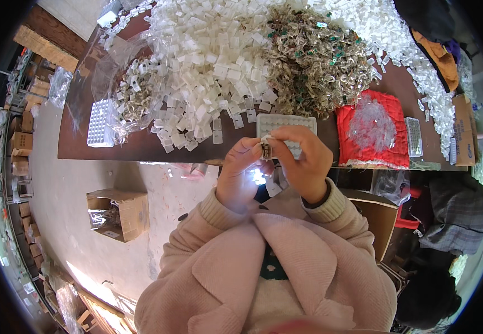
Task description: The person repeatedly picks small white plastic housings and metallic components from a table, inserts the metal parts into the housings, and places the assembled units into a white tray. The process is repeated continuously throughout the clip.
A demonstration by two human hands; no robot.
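Note:
Just off the table's front edge, my left hand (240,170) and my right hand (306,158) meet with fingertips pinched together. Between them is a small part (266,148), whitish at the top and dark with a striped look below; its exact kind is too small to make out. Both hands are closed on it. A bright spot of light shines by the left fingers. Right behind the hands lies a pale tray (294,122) with rows of small round cells, partly hidden by my right hand.
Clear plastic pieces (211,61) heap across the brown table (94,153). Beside them rises a pile of small brownish metallic parts (314,67). A red cloth (346,133) carries clear thin bits. White racks (101,123) stand left. An open cardboard box (133,214) sits on the floor.

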